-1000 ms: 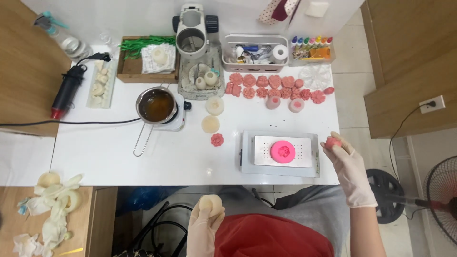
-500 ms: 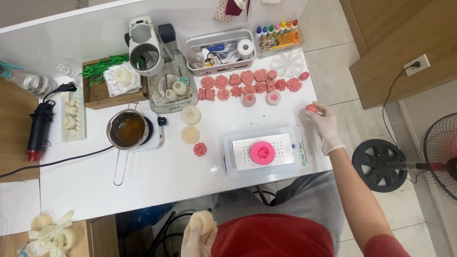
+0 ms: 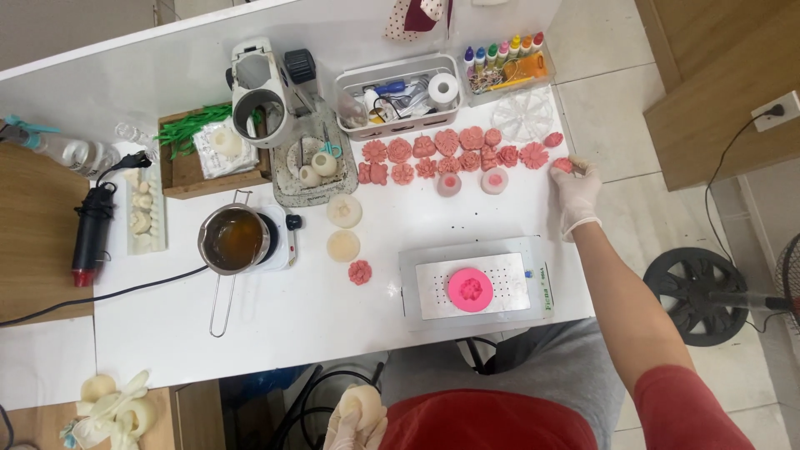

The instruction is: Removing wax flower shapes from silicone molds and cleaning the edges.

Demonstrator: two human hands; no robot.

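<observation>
Pink flower piece (image 3: 563,164) was pinched in the gloved right hand (image 3: 575,190) at the tabletop's (image 3: 283,317) three o'clock edge; left hand (image 3: 357,417) gripped a cream mould (image 3: 360,400). Judged risk: piece dropping over the edge.

Small pink flower-shaped piece (image 3: 563,165) pinched in my gloved right hand (image 3: 577,192), at the far right edge of the white surface (image 3: 283,308), just right of the row of like pink flowers (image 3: 454,154). Cream rounded piece (image 3: 360,403) held in my gloved left hand (image 3: 354,423), near, below the surface edge.
</observation>
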